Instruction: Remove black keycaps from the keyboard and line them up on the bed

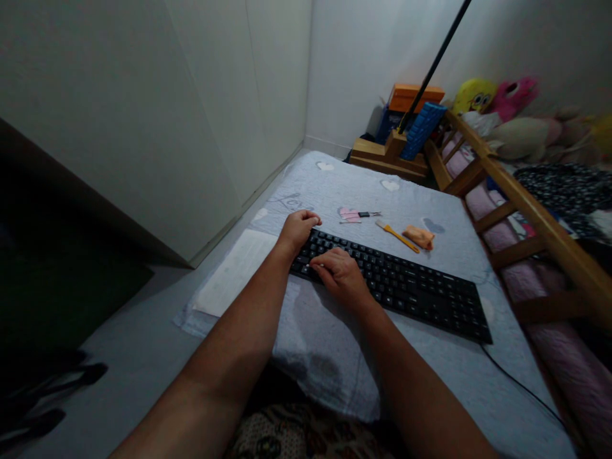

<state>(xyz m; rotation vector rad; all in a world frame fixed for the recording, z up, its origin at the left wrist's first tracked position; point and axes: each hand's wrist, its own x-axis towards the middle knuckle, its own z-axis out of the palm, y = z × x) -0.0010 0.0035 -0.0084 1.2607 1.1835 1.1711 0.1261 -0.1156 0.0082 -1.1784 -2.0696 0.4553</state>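
1. The thumb and forefinger of the right hand [340, 273] are pinched together on a small white-tipped piece [310, 266], mostly hidden, over the keys.
2. The left hand [299, 231] is curled at the far left corner, just beyond the right fingers; from where I stand I cannot tell whether its fingers are clamped on the edge or merely resting.
3. Directly under the right fingers, and stretching away to their right, lies the long black plastic keyboard [425, 294], at a slant.
4. To my eye, a hard push by the right fingers could skid it over the soft cloth if the left hand is only resting, and the white tip could snag between keys.
5. Beyond the fingers lie thin pale sticks [350, 222], a slim black-and-silver tool [367, 214], a yellow-handled brush [401, 237] and a crumpled orange-tan cloth [417, 237]; the keyboard lies between the right arm and the last two.
6. Left of the fingers, a flat whitish sheet [234, 271] is partly covered by the left forearm.
7. Farthest right of them, a thin black cable [521, 384] trails off; catching it could tug the keyboard.
8. Under everything spreads a pale blue-grey heart-printed cloth [430, 357], hemmed in by a wooden rail [540, 220].
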